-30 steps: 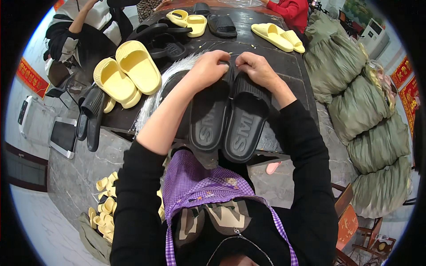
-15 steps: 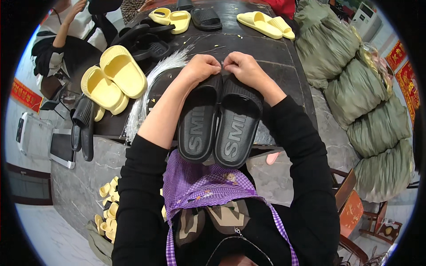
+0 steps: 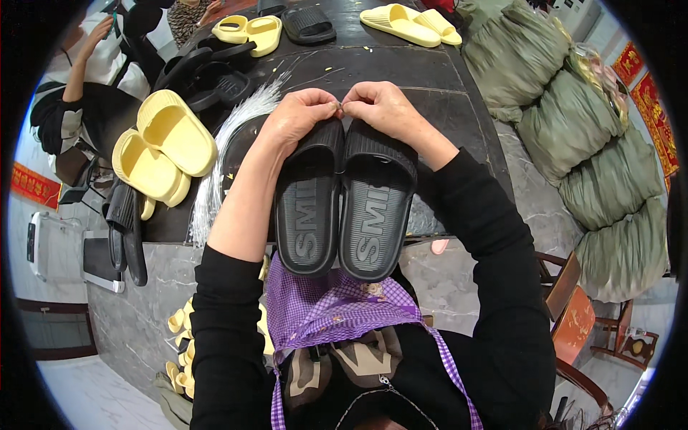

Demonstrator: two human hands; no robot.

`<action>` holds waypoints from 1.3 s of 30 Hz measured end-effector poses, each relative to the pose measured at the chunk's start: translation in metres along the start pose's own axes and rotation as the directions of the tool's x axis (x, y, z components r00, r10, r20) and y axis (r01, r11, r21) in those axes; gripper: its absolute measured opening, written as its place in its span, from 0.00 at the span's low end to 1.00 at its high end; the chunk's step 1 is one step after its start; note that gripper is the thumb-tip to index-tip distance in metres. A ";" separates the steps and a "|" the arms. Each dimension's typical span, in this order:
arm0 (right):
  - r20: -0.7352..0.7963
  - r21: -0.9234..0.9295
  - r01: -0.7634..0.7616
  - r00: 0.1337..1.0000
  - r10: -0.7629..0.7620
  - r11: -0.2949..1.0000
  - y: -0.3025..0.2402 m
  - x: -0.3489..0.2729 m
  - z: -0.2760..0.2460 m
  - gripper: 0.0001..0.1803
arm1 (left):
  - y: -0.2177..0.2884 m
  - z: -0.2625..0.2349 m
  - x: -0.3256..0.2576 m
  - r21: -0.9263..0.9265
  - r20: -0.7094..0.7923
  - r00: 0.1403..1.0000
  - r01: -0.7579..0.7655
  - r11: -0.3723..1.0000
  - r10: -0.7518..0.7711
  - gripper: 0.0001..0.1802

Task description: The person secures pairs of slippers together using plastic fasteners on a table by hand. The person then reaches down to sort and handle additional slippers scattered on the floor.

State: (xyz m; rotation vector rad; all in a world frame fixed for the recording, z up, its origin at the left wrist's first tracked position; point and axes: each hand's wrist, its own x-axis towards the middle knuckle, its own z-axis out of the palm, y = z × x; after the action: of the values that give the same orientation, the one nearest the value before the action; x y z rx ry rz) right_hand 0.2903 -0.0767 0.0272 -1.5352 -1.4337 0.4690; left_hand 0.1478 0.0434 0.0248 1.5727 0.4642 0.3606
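Note:
Two black slide sandals lie side by side on the dark table [image 3: 444, 79], heels toward me: the left sandal [image 3: 308, 208] and the right sandal [image 3: 376, 208]. My left hand [image 3: 297, 118] and my right hand [image 3: 383, 107] meet at the sandals' far ends, fingertips pinched together over the gap between the straps. Something small sits between the fingertips; I cannot tell what it is. A bundle of thin white plastic strands [image 3: 229, 150] lies just left of my left forearm.
A pair of pale yellow sandals [image 3: 161, 150] lies at the table's left edge, with more yellow and black sandals at the far end. Another person [image 3: 93, 64] sits at the far left. Large green sacks [image 3: 595, 158] are stacked on the right. A wooden chair [image 3: 573, 315] stands at the lower right.
The view has shifted so the sandals and hands sit lower and more central. Both hands stay pinched together at the sandals' far ends.

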 end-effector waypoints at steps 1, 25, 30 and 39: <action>-0.005 0.001 -0.004 1.000 0.004 1.000 0.001 0.000 0.001 0.08 | -0.001 -0.001 0.001 -0.008 0.007 1.000 -0.001 1.000 0.002 0.05; -0.054 -0.097 0.042 0.997 -0.047 0.994 0.011 0.001 0.003 0.08 | -0.001 -0.004 0.004 0.027 0.058 0.998 0.013 1.000 -0.015 0.06; -0.070 -0.095 0.017 0.997 -0.024 0.995 0.010 0.002 0.004 0.10 | -0.001 -0.003 0.004 0.017 0.054 0.998 0.025 1.000 -0.026 0.05; -0.069 -0.092 0.011 0.997 -0.018 0.996 0.010 0.002 0.003 0.10 | 0.001 -0.004 0.003 0.017 0.079 0.997 0.006 1.000 -0.007 0.05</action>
State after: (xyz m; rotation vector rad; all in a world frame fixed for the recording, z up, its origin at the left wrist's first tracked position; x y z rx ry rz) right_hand 0.2943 -0.0727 0.0181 -1.5974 -1.4282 0.3416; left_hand 0.1485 0.0478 0.0254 1.5953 0.4124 0.2891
